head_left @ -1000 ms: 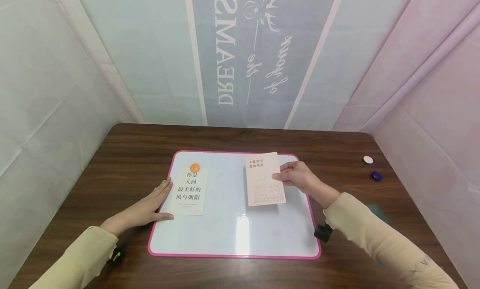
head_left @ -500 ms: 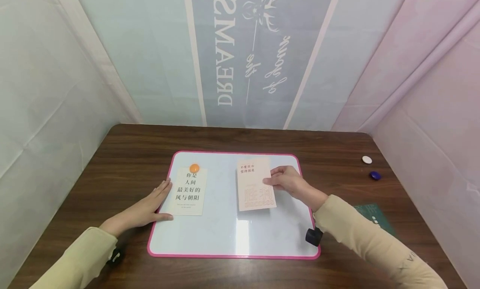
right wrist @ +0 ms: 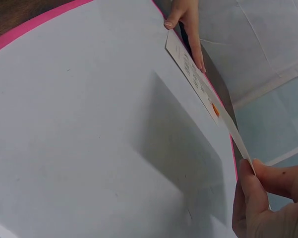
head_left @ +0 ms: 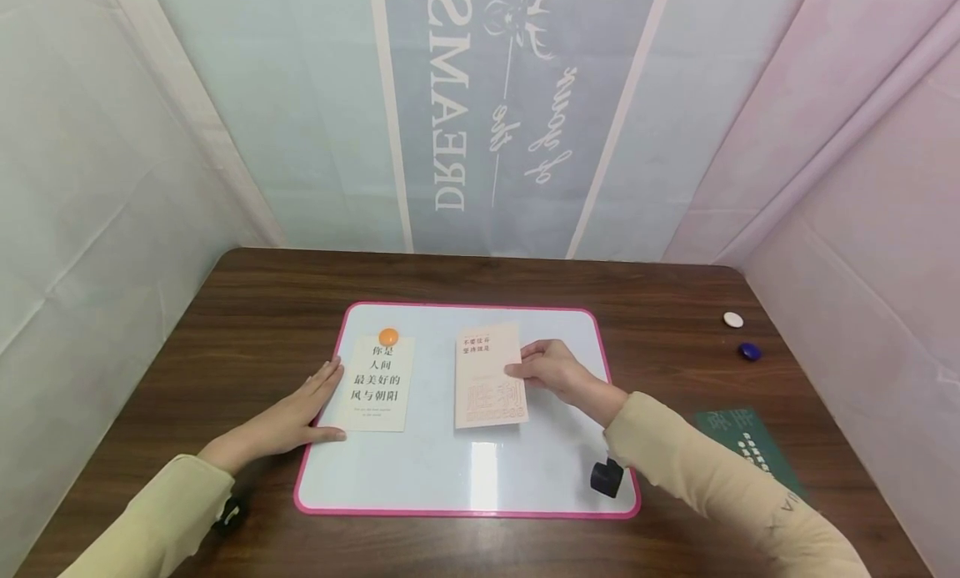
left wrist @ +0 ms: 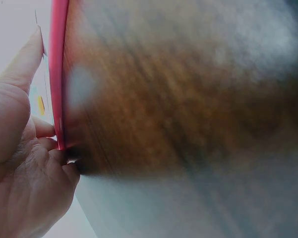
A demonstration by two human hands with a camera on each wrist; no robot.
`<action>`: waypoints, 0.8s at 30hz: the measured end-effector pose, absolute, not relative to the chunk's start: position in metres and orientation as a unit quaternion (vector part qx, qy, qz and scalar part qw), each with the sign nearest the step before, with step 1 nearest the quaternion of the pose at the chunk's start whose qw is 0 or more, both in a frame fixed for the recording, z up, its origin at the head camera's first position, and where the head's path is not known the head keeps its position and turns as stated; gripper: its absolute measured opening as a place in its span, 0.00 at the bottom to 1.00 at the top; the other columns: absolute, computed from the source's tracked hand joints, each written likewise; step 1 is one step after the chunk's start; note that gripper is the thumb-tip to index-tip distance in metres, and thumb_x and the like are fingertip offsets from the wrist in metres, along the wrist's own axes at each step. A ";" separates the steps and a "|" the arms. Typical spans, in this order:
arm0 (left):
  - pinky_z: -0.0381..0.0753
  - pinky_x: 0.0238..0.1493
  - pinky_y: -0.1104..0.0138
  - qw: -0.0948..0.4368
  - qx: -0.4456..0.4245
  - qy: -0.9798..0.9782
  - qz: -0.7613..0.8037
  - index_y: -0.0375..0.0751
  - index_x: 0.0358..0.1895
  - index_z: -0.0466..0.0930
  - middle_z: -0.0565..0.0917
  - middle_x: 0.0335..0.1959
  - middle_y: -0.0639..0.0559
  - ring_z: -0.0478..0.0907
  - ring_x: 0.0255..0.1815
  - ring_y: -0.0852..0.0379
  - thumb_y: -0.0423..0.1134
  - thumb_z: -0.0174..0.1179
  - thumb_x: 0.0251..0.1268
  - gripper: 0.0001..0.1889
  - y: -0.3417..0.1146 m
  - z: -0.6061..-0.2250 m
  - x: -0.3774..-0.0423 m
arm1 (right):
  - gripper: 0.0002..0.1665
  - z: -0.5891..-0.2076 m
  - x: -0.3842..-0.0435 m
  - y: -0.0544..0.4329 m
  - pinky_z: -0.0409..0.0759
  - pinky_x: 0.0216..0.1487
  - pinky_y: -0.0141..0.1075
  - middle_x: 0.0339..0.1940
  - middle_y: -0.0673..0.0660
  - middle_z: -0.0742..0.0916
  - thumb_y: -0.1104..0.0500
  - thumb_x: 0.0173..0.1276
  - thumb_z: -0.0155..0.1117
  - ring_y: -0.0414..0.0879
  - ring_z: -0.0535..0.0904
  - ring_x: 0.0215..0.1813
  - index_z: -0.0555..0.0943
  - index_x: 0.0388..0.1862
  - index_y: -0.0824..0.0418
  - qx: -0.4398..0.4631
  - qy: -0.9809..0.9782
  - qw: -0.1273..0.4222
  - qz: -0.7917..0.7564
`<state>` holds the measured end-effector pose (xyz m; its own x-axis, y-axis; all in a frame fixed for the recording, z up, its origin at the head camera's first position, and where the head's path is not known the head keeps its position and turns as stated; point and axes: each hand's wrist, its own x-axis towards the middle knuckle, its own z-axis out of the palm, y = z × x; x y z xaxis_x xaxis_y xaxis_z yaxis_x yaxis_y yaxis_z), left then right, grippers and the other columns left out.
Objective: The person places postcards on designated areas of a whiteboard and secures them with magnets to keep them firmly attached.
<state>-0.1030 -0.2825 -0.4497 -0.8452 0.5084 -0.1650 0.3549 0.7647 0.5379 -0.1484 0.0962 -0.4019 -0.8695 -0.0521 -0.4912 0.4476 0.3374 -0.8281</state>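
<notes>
Above the whiteboard [head_left: 431, 474], the right hand [head_left: 558, 368] pinched a pink card [head_left: 482, 382] by its 3 o'clock edge, presumably keeping its print uncovered. The left hand [head_left: 303, 407] rested, fingers extended, on the whiteboard's 9 o'clock rim (apparently steadying it), beside a white card [head_left: 380, 415] topped by an orange disc [head_left: 387, 337]. A white disc [head_left: 733, 319] and blue disc [head_left: 750, 352] sat between 2 and 3 o'clock; the right sleeve [head_left: 697, 453] partly hid a green card [head_left: 759, 441] just past 3.

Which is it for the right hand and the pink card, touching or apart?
Touching. The right wrist view shows the right hand pinching the pink card by its edge; the head view shows the thumb on its front.
</notes>
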 end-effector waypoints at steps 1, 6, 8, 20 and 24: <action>0.48 0.64 0.44 0.152 0.234 0.927 0.252 0.28 0.69 0.44 0.42 0.72 0.36 0.41 0.71 0.37 0.57 0.63 0.49 0.53 -0.283 -0.450 -0.103 | 0.22 -0.403 -0.148 0.094 0.81 0.37 0.33 0.37 0.62 0.80 0.67 0.55 0.67 0.44 0.79 0.34 0.71 0.46 0.72 0.127 0.787 0.223 -0.561; 0.49 0.65 0.44 0.151 0.235 0.927 0.251 0.28 0.69 0.45 0.42 0.72 0.36 0.41 0.71 0.38 0.57 0.63 0.49 0.53 -0.283 -0.451 -0.103 | 0.23 -0.407 -0.148 0.087 0.80 0.37 0.33 0.38 0.62 0.80 0.66 0.55 0.67 0.45 0.79 0.35 0.71 0.47 0.71 0.136 0.791 0.224 -0.553; 0.49 0.65 0.44 0.151 0.235 0.927 0.251 0.28 0.69 0.45 0.42 0.72 0.36 0.41 0.71 0.38 0.57 0.63 0.49 0.53 -0.283 -0.451 -0.104 | 0.23 -0.408 -0.148 0.085 0.80 0.36 0.33 0.39 0.61 0.79 0.65 0.55 0.68 0.45 0.78 0.35 0.70 0.48 0.70 0.140 0.792 0.225 -0.550; 0.49 0.64 0.44 0.152 0.232 0.928 0.249 0.29 0.70 0.44 0.42 0.72 0.36 0.41 0.71 0.38 0.57 0.64 0.48 0.54 -0.283 -0.451 -0.104 | 0.21 -0.412 -0.149 0.072 0.78 0.31 0.30 0.37 0.60 0.80 0.64 0.55 0.68 0.45 0.76 0.33 0.72 0.45 0.69 0.138 0.805 0.225 -0.531; 0.48 0.65 0.44 0.154 0.231 0.928 0.249 0.29 0.70 0.44 0.42 0.72 0.36 0.40 0.71 0.38 0.57 0.63 0.49 0.53 -0.284 -0.452 -0.104 | 0.20 -0.416 -0.150 0.069 0.78 0.32 0.30 0.37 0.60 0.80 0.64 0.55 0.68 0.45 0.76 0.33 0.73 0.44 0.69 0.134 0.805 0.225 -0.532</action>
<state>-0.1041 -0.2835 -0.4517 -0.8456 0.5061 -0.1698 0.3527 0.7684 0.5340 -0.1504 0.0694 -0.4159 -0.8630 -0.0229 -0.5047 0.4553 0.3978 -0.7965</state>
